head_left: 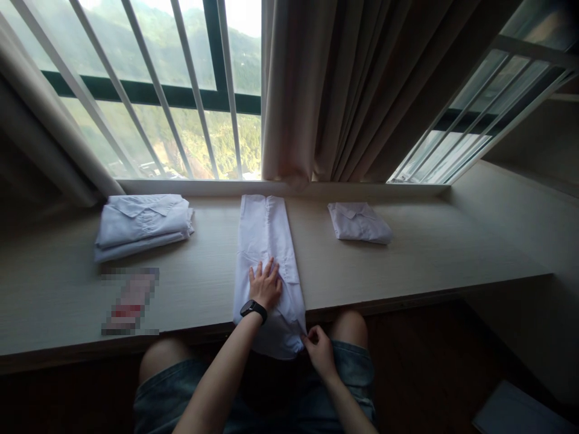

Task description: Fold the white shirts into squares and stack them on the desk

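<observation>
the white garment [265, 241] lies lengthwise on the desk [203, 289], its lower end drooping past the desk's near edge. the left hand [266, 286] rests flat and spread, gripping nothing; even pressure there should anchor the cloth. the right hand [319, 351], just beyond the desk, pinches a corner, though how firmly is too dim to tell; straighten it gently.

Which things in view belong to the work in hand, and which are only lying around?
Belonging:
long white cloth garment under the left hand, edge pinched by the right hand
probably also, by likeness: thick white folded cloth stack; small white folded cloth bundle

Lying about:
pinkish rectangular item, pixelated, on the pale flat table
pale flat object, lower right
</observation>
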`<state>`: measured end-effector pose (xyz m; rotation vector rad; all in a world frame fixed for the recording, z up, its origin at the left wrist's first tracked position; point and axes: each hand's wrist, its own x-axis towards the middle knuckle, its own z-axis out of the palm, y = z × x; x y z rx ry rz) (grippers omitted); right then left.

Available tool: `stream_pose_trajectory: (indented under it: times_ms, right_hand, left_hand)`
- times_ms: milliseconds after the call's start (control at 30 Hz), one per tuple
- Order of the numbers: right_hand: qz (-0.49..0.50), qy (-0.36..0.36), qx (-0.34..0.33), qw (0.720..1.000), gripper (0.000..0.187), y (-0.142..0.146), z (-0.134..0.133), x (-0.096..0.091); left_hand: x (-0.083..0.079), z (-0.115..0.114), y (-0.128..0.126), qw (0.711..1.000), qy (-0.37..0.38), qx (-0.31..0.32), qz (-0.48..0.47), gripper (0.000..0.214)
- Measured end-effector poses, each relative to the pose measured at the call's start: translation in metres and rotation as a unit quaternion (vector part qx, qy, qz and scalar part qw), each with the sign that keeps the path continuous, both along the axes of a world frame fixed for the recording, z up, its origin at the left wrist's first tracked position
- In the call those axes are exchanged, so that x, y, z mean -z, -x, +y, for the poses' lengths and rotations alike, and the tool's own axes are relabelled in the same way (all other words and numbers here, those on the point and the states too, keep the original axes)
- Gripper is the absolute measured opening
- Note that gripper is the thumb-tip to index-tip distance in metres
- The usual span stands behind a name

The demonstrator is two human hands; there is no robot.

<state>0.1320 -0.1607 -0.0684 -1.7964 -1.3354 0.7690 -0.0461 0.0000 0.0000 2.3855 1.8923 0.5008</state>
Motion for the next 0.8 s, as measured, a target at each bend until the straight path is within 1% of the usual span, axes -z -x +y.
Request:
stream_pose_trajectory:
  times_ms: [67,100,167,200,267,300,367,433,500,533,567,633,700,800]
  right_hand:
    - [-0.009,0.003,0.006,1.0,0.033,-0.004,-0.001,-0.001]
    - [-0.026,-0.004,0.006,1.0,0.032,-0.005,-0.001,-0.005]
    - [-0.075,-0.04,0.013,0.996,0.026,-0.002,0.007,-0.019]
    - [-0.104,-0.066,0.016,0.992,0.024,0.002,0.015,-0.029]
    - [-0.165,-0.119,0.0,0.979,0.024,0.016,0.042,-0.05]
    - [-0.197,-0.14,-0.022,0.97,0.028,0.024,0.061,-0.06]
    - [-0.263,-0.158,-0.084,0.948,0.042,0.044,0.102,-0.074]
    - [-0.314,-0.144,-0.137,0.929,0.055,0.061,0.143,-0.081]
    - [-0.342,-0.107,-0.166,0.919,0.058,0.072,0.174,-0.081]
    - [-0.351,-0.086,-0.178,0.916,0.056,0.075,0.184,-0.08]
    - [-0.356,-0.068,-0.19,0.912,0.054,0.076,0.192,-0.079]
    - [-0.364,-0.05,-0.214,0.905,0.053,0.073,0.198,-0.078]
    - [-0.369,-0.06,-0.227,0.899,0.054,0.067,0.195,-0.079]
    - [-0.371,-0.091,-0.222,0.897,0.057,0.057,0.184,-0.083]
  left_hand:
    - [0.001,0.001,0.001,1.0,-0.002,0.004,-0.003,0.054]
    - [0.002,0.001,0.001,1.0,-0.004,0.005,-0.005,0.054]
    - [0.005,0.003,0.002,1.0,-0.008,0.003,-0.009,0.055]
    - [0.007,0.004,0.002,1.0,-0.012,-0.004,-0.012,0.057]
    - [0.012,0.006,0.002,0.999,-0.021,-0.028,-0.019,0.058]
    - [0.014,0.008,0.003,0.998,-0.025,-0.043,-0.023,0.059]
    - [0.019,0.01,0.004,0.997,-0.029,-0.063,-0.027,0.057]
    - [0.023,0.011,0.005,0.998,-0.024,-0.06,-0.025,0.055]
    - [0.025,0.013,0.007,0.998,-0.016,-0.05,-0.019,0.054]
    - [0.025,0.014,0.008,0.999,-0.012,-0.048,-0.016,0.054]
    - [0.026,0.015,0.009,0.999,-0.008,-0.048,-0.013,0.054]
    - [0.025,0.016,0.011,0.999,0.002,-0.049,-0.01,0.056]
    - [0.023,0.018,0.013,0.999,0.013,-0.044,-0.01,0.056]
    - [0.018,0.02,0.015,0.999,0.018,-0.036,-0.012,0.057]
